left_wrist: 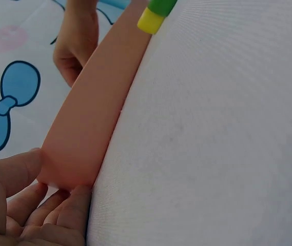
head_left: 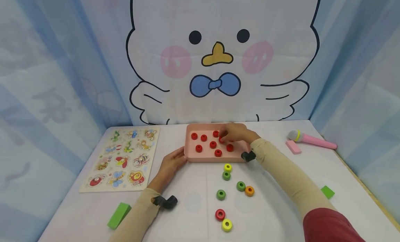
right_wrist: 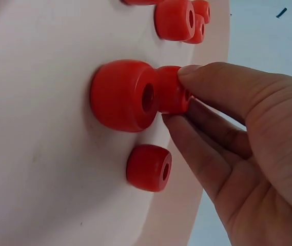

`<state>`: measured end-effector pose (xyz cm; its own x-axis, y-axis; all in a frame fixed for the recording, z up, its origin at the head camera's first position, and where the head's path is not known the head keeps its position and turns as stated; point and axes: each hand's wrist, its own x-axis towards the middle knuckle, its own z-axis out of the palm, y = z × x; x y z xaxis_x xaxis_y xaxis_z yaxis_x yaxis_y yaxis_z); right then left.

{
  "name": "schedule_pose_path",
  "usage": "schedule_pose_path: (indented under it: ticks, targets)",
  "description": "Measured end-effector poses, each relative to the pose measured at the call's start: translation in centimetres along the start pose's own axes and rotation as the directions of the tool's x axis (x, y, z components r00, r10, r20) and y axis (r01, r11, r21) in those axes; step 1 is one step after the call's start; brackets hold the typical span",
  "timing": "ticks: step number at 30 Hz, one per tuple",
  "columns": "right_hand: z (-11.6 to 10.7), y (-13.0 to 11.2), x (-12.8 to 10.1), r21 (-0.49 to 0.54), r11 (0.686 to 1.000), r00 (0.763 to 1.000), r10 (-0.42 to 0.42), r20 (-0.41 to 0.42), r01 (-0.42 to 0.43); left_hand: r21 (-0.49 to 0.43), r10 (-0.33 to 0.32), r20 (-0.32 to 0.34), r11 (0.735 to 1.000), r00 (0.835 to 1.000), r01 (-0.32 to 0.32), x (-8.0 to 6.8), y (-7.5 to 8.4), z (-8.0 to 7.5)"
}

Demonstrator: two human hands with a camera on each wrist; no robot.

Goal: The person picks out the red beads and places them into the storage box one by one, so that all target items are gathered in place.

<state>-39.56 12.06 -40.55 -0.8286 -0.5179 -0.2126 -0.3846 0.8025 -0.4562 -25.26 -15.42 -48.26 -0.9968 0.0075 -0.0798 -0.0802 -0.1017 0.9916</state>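
While the left hand [head_left: 171,163] grips the near-left corner of the pink tray [head_left: 190,157], the right hand [head_left: 235,132] pinches a red bead [right_wrist: 172,89] inside it among several others; one red bead [head_left: 220,214] remains outside, behind both hands.

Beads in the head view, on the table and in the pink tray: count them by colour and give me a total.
Red beads: 9 (8 in the pink tray, one of them pinched by the right hand, and 1 on the table)
Green beads: 3
Yellow beads: 2
Orange beads: 1
Total: 15
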Motion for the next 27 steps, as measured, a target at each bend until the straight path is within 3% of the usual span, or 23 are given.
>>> schedule_pose_path:
  ticks: [8,18,22,27]
  targets:
    - [0.4,0.6,0.4,0.034,0.995,0.995,-0.094,0.017,0.094,0.001,-0.012,-0.004,1.000,1.000,0.012,-0.1,0.0,0.1]
    - [0.3,0.4,-0.4,0.077,0.997,0.999,-0.013,-0.038,0.016,-0.001,0.007,0.006,1.000,1.000,-0.007,0.0,-0.1,-0.1]
    - [0.2,-0.1,-2.6,0.092,0.995,0.993,-0.029,-0.111,0.039,-0.017,0.011,0.018,1.000,1.000,-0.011,-0.1,0.0,0.0]
    - [1.0,-1.0,-6.5,0.101,0.976,0.973,-0.180,-0.147,0.196,0.031,0.018,0.005,0.999,1.000,-0.018,-0.3,0.1,0.1]
